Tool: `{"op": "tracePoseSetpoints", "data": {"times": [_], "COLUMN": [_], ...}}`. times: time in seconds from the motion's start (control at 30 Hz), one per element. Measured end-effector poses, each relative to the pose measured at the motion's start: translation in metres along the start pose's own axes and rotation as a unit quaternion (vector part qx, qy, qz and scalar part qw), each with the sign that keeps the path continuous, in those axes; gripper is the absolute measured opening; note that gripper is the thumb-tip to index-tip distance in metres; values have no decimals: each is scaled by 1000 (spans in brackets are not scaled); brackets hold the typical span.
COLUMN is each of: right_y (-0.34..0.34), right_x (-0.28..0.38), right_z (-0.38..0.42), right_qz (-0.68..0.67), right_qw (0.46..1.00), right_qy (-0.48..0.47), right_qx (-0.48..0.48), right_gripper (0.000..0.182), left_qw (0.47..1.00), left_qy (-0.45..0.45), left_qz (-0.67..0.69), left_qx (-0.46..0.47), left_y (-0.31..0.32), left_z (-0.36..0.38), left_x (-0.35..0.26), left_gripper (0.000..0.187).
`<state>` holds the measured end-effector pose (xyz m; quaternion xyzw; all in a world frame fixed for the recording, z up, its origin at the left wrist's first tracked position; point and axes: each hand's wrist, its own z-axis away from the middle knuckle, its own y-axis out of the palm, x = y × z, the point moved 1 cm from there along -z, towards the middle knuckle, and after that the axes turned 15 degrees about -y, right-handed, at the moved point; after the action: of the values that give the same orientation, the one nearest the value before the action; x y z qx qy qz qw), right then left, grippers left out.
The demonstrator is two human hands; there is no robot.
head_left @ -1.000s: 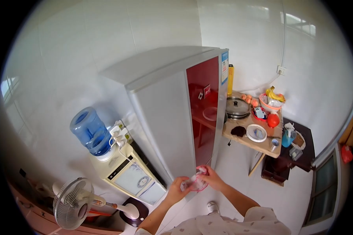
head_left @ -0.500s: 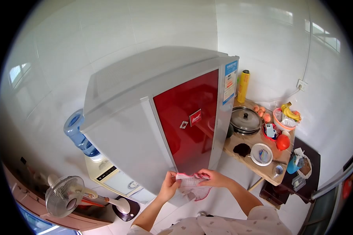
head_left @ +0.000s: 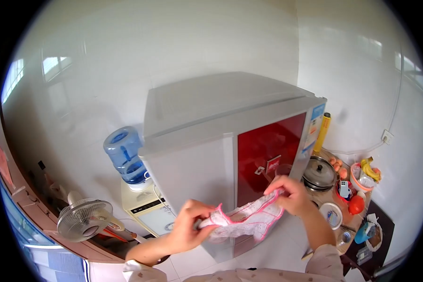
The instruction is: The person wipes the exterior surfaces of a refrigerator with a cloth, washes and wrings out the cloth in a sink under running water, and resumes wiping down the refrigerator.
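Note:
A white cloth with pink edging (head_left: 249,218) is stretched between my two hands in front of the refrigerator. My left hand (head_left: 190,226) pinches its left end, with fingers and thumb closed on the fabric. At the upper right end, my right hand (head_left: 291,193) grips the pink edge. The cloth sags between them. Behind it stands the grey refrigerator (head_left: 192,174) with a red door panel (head_left: 263,145).
Left of the refrigerator are a water dispenser (head_left: 145,209) with a blue bottle (head_left: 125,157) and a fan (head_left: 85,220). At right, a wooden table (head_left: 357,220) holds a lidded pan (head_left: 319,173), bananas (head_left: 370,170) and a red object (head_left: 356,205).
Both hands have risen and moved apart, spreading the cloth that was bunched between them. The view has shifted, so the refrigerator appears lower and farther right.

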<state>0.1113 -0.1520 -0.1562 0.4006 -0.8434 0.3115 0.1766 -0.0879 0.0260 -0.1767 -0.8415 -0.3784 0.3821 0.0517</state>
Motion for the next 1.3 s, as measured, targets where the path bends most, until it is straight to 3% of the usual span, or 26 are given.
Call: {"op": "tracePoseSetpoints", "data": {"times": [0.1,0.13,0.17,0.2,0.27,0.33,0.37,0.4,0.43,0.47,0.53,0.6,0.67,0.7,0.77,0.8,0.87,0.9,1.0,1.1,1.23,1.3], "right_y": [-6,-6,-7,-8,-8,-10,-11,-13,-13,-16,-21,-20,-16,-16,-15,-13,-8,-7,-4,-1,-2,-4], "right_x": [34,39,42,43,36,19,3,-15,-19,-22,-27,-12,6,4,0,2,7,7,5,9,11,11], "right_z": [-79,-108,-139,-171,-227,-264,-272,-277,-279,-277,-266,-250,-229,-220,-204,-199,-192,-189,-188,-187,-186,-185], "right_qz": [62,83,111,139,123,166,164,291,415,415,438,396,389,391,367,368,327,367,362,347,329,318], "right_qw": [991,987,983,979,985,986,986,956,908,908,894,911,907,906,907,907,932,913,909,921,934,940], "right_qy": [-121,-135,-138,-142,-115,13,11,-23,-57,-58,-78,-7,-20,-19,-152,-150,-38,-98,-143,-124,-109,-100], "right_qx": [-17,-29,-37,-46,-46,-5,-5,-7,-10,-10,50,119,161,159,138,137,154,146,149,126,85,67], "right_gripper": [14,13,13,14,20,28,28,31,34,34,35,32,27,27,22,22,19,20,24,24,22,21], "left_qw": [983,982,973,956,952,930,910,883,864,879,879,890,867,867,870,870,870,870,857,839,796,786], "left_qy": [94,86,51,93,30,-81,-92,-102,-34,-31,14,-96,-57,-54,-58,-57,-71,-124,-224,-267,-283,-241], "left_qz": [-98,-1,-44,-129,-156,-275,-353,-427,-479,-466,-467,-346,-327,-327,-322,-321,-307,-306,-353,-391,-459,-471], "left_qx": [-121,-166,-219,-247,-262,-229,-198,-166,-151,-99,98,281,371,372,367,370,379,367,302,268,275,319], "left_y": [-55,-68,-84,-107,-140,-163,-170,-177,-175,-175,-170,-147,-125,-123,-119,-121,-130,-137,-161,-181,-204,-210], "left_z": [-35,-56,-82,-110,-158,-193,-203,-210,-213,-214,-211,-195,-177,-176,-179,-184,-198,-208,-249,-291,-338,-345], "left_x": [-30,-38,-57,-62,-63,-52,-45,-34,-32,-29,-26,-25,-13,-9,-2,4,23,40,105,162,241,267], "left_gripper": [38,41,44,46,51,53,53,52,44,39,42,54,61,61,69,69,69,68,62,62,61,60]}}
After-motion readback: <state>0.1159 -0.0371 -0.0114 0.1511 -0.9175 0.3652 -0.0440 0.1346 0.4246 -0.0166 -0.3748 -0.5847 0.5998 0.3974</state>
